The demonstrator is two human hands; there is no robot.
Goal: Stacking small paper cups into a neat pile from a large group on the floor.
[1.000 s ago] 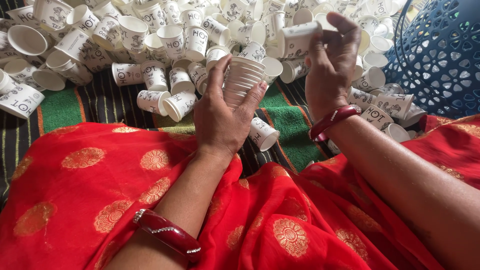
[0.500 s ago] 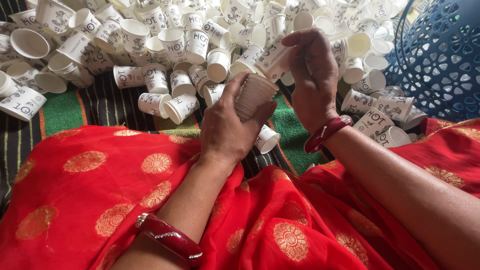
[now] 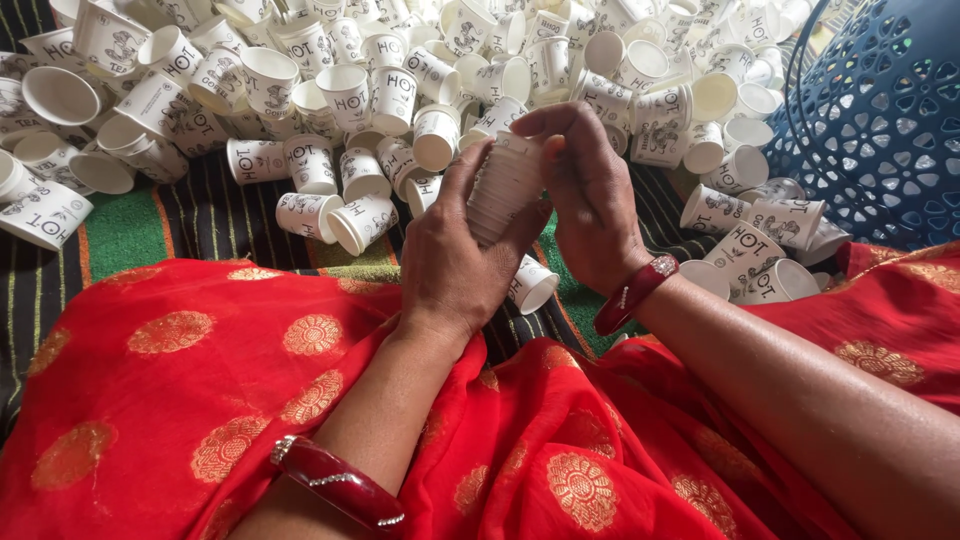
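My left hand (image 3: 450,262) grips a nested stack of white paper cups (image 3: 503,190), held tilted over my lap. My right hand (image 3: 590,195) is closed over the stack's upper end, fingers curled on the top cup. Both wrists wear red bangles. A loose paper cup (image 3: 532,285) lies on its side just under my hands. A large heap of printed white paper cups (image 3: 380,70) covers the striped mat beyond my hands.
A blue perforated plastic basket (image 3: 880,110) stands at the upper right. Red cloth with gold motifs (image 3: 180,380) covers my lap in the foreground. A dark and green striped mat (image 3: 130,230) lies under the cups. More cups (image 3: 760,235) lie beside the basket.
My right hand, raised with a single cup a second ago, has come down onto the stack in my left hand. The stack has tipped toward the right hand.
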